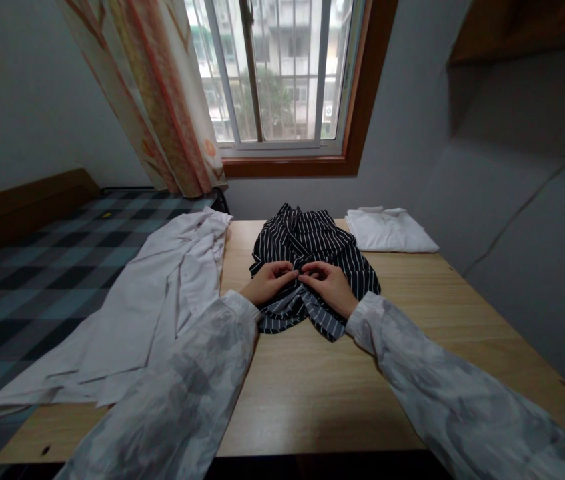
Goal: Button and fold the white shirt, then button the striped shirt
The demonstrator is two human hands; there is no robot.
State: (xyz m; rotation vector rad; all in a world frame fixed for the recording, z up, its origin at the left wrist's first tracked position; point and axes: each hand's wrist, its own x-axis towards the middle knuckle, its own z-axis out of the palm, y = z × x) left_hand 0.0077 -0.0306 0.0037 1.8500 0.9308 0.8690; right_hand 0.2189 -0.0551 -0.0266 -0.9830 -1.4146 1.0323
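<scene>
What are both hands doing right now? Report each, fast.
Left hand: closed, fingers pinching the striped shirt at its middle.
Right hand: closed, pinching the same shirt right beside the left.

no readable text, label, brand, number or sign was found: none on the striped shirt, white garments, wooden table, curtain or buildings beyond the window.

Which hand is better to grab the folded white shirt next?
Probably the right hand. The folded white shirt lies on the table to the right of the striped shirt, on that hand's side. The left hand would have to cross over. Both now pinch the striped shirt.
</scene>
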